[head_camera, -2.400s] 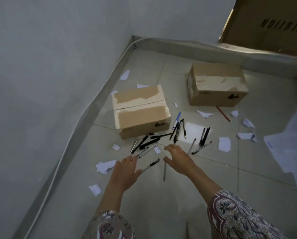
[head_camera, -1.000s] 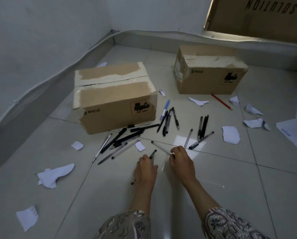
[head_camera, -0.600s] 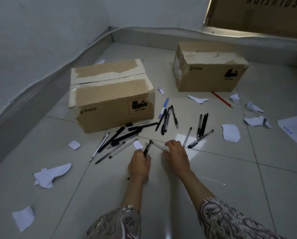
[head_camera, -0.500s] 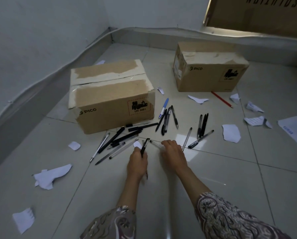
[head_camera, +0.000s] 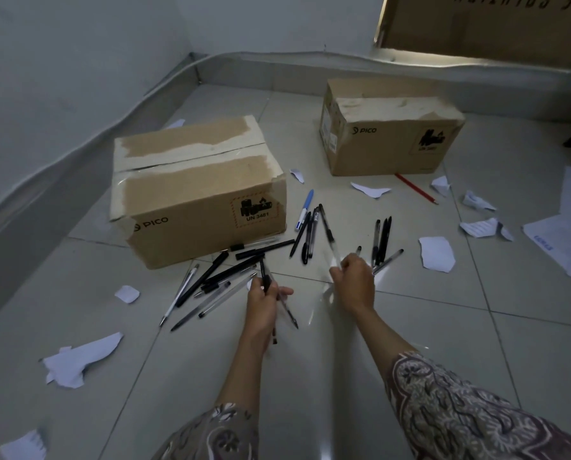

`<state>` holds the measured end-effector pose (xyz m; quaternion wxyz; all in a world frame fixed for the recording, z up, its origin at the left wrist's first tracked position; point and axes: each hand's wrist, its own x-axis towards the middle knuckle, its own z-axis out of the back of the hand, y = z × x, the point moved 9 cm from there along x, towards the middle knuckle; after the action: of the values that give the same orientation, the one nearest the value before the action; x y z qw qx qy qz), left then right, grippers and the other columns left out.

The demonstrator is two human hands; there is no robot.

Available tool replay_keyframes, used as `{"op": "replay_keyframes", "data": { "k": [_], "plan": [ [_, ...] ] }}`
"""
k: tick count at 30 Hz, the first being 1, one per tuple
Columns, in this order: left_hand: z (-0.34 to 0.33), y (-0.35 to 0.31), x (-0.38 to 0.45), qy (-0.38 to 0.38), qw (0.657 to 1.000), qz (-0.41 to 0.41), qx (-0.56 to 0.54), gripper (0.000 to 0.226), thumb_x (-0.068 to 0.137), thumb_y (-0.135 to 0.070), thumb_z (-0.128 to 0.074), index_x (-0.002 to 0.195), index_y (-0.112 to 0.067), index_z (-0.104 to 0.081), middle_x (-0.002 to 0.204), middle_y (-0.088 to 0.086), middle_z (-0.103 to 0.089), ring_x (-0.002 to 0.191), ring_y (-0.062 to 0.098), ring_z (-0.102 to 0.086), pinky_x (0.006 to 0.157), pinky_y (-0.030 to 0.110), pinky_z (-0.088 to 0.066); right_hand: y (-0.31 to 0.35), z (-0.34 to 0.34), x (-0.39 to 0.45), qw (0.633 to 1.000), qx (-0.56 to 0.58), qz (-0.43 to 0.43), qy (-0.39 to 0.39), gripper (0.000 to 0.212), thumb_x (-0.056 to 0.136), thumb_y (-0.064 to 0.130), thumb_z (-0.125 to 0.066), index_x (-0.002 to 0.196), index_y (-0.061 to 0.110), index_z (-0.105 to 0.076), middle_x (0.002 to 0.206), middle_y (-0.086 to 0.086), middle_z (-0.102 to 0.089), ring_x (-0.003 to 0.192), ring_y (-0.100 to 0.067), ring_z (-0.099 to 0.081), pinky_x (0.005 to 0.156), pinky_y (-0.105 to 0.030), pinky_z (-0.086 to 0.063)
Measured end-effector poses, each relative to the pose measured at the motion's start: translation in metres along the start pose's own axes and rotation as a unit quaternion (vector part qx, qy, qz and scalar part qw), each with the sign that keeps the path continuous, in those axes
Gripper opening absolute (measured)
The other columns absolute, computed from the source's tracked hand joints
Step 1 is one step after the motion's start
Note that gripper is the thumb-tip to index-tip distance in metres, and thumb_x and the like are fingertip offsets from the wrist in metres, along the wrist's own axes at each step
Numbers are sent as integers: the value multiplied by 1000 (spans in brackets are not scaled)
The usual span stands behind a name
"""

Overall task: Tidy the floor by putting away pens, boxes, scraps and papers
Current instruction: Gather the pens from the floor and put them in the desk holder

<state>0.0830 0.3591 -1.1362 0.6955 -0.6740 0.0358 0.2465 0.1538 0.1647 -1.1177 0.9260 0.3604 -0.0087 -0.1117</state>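
1. Far left, floor [head_camera: 426, 327]: torn white scraps lie on the grey tiles, the largest [head_camera: 78, 360] near the lower left, a small scrap [head_camera: 127, 293] further up beside the pens.
2. Left carton [head_camera: 194, 194]: closed brown box marked PICO, flaps shut, standing on the tiles close to the wall skirting.
3. Loose pens, left cluster [head_camera: 211, 280]: several black and clear pens lie fanned on the floor just in front of the left carton, some touching its lower edge.
4. Left hand [head_camera: 265, 300]: fingers curled round a small bundle of pens [head_camera: 279, 305]; black ends stick out above the fist and tips project below it. Hand is raised just off the tiles, beside the left cluster.
5. Middle cluster [head_camera: 310, 227]: one blue-capped pen and several black pens lie between the two cartons.
6. Right hand [head_camera: 355, 280]: fingertips pinch one clear pen [head_camera: 332, 247], which points up and away; image is blurred here, so grip detail is uncertain.
7. Right cluster [head_camera: 382, 240]: three or four dark pens lie just beyond the right hand.
8. Right carton [head_camera: 387, 127]: second closed PICO box, further back.
9. Red pencil [head_camera: 416, 189] lies just in front of the right carton.
10. Far right: more scraps [head_camera: 436, 254] and larger paper sheets [head_camera: 566, 240] on the tiles.
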Motion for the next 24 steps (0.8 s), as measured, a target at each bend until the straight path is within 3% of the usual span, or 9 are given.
{"op": "replay_keyframes", "data": {
  "k": [3, 7, 11, 17, 20, 24],
  "plan": [
    [-11, -3, 4, 17, 1000, -1, -4, 11, 100, -13, -35, 99, -7, -44, 79, -4, -66, 78, 8, -58, 67, 30, -37, -18, 15, 19, 995, 33, -82, -35, 14, 87, 9, -55, 89, -5, -57, 95, -21, -61, 83, -32, -59, 65, -31, -40],
    [-19, -1, 9, 23, 999, 3, -24, 11, 99, -12, -35, 101, -8, -46, 77, -3, -66, 73, 8, -61, 66, 28, -40, -29, 10, 33, 991, 1, -136, -11, 10, 87, 2, -53, 89, -7, -58, 103, -25, -62, 92, -37, -61, 68, -35, -44],
    [-23, 1, 13, 24, 997, 10, -74, 11, 99, -12, -36, 101, -8, -46, 77, 3, -65, 71, 15, -65, 69, 33, -47, -27, -5, 33, 990, -57, -126, 17, 8, 86, 0, -53, 93, -2, -56, 106, -21, -61, 96, -36, -60, 68, -34, -41],
    [-31, 5, 14, 21, 989, 25, -144, 16, 99, -12, -38, 90, -18, -51, 73, 6, -59, 56, 13, -63, 54, 26, -51, -18, -13, 35, 987, -126, -94, 24, 5, 87, 5, -54, 91, 2, -56, 101, -18, -63, 93, -34, -61, 68, -33, -42],
    [-33, 6, 16, 22, 989, 31, -144, 17, 98, -10, -40, 91, -17, -54, 72, 6, -55, 57, 15, -57, 50, 24, -47, -15, -14, 35, 993, -84, -76, 14, 12, 84, 10, -58, 77, 1, -55, 89, -18, -65, 83, -33, -62, 66, -33, -42],
    [-34, 1, 27, 35, 992, 25, -120, 17, 97, -6, -42, 93, -13, -57, 72, 5, -52, 56, 15, -52, 51, 23, -44, -3, -14, 33, 995, 87, -45, -23, 20, 84, 13, -61, 73, -3, -64, 68, -11, -62, 63, -21, -55, 59, -25, -38]
  ]
}}
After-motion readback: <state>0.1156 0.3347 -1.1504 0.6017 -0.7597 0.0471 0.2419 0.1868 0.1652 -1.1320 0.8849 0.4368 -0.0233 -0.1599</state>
